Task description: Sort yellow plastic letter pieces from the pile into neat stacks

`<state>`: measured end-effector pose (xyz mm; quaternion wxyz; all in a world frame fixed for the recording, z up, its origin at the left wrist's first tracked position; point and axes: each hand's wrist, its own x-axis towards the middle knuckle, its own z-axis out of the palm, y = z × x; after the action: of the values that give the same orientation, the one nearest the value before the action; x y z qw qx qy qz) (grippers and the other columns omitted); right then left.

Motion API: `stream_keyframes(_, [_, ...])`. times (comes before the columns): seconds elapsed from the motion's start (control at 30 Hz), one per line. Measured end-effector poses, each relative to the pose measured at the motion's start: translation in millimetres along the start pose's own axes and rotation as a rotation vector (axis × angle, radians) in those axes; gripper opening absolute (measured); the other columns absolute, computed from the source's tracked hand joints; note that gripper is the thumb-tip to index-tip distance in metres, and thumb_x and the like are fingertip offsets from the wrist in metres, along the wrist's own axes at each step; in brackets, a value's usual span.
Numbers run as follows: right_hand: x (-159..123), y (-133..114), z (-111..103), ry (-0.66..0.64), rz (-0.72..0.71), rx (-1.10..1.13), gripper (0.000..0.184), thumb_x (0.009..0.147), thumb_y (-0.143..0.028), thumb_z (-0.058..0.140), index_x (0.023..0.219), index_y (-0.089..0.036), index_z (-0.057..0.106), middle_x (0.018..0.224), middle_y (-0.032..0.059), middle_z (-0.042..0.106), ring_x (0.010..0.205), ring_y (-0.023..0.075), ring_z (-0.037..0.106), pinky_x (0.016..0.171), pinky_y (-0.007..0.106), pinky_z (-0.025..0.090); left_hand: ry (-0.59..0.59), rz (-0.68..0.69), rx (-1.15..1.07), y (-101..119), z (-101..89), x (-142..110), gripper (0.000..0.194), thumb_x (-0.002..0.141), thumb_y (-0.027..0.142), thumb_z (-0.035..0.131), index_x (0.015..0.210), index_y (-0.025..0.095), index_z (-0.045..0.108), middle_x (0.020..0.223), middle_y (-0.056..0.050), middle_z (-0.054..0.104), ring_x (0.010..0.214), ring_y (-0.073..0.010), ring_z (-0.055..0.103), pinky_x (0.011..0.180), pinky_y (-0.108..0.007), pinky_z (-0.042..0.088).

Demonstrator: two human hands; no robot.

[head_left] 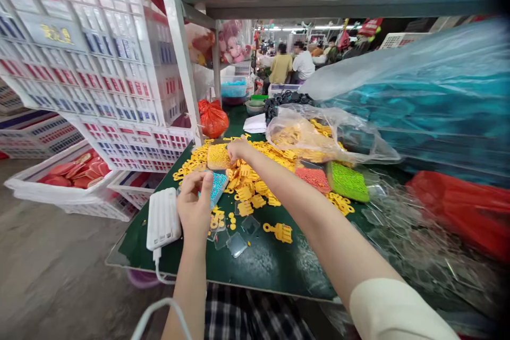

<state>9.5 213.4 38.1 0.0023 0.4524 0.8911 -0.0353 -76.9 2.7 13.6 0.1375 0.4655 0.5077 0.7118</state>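
Curling loosely, the left hand [195, 201] hovers half open above the tabletop [266, 268], thumb up, just beside the blue beads [219, 185]; whether it pinches anything cannot be told. Yellow plastic pieces [245, 190] lie heaped to its right. Farther out, the right hand [238, 150] bunches against the yellow beads [218, 156], its hold hidden.

Head camera looks forward, down onto the table [258, 268].
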Motion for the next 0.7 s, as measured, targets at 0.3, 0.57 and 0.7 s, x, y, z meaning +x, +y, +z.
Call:
stream_keyframes(0.3, [-40,5,-7,0.071,-0.025,0.013,0.018,0.082,-0.025,0.07,0.097,-0.019,0.077,0.103,0.0083,0.075,0.094,0.0208,0.065,0.079,0.027,0.038,-0.518,0.054,0.093,-22,33.3,-40,0.028,0.086,0.045,0.063,0.079,0.019,0.071,0.078,-0.002,0.064,0.064,-0.0134,0.052,0.061,-0.025,0.044])
stream_keyframes(0.57, [-47,-2,-8,0.168,-0.089,0.046,0.016,0.087,-0.023,0.065,0.095,-0.015,0.077,0.098,0.0101,0.075,0.089,0.0197,0.064,0.079,0.029,0.035,-0.597,0.199,0.318,-37,23.6,-45,0.028,0.092,0.043,0.056,0.085,0.02,0.071,0.082,-0.004,0.066,0.067,-0.0152,0.056,0.064,-0.027,0.044])
stream_keyframes(0.7, [-79,3,-12,0.232,-0.148,0.077,0.017,0.092,-0.024,0.061,0.099,-0.019,0.076,0.102,0.0077,0.074,0.098,0.0189,0.061,0.084,0.03,0.033,-0.686,0.239,0.394,-37,19.8,-49,0.027,0.094,0.043,0.053,0.087,0.022,0.07,0.087,-0.004,0.068,0.077,-0.0175,0.06,0.073,-0.03,0.045])
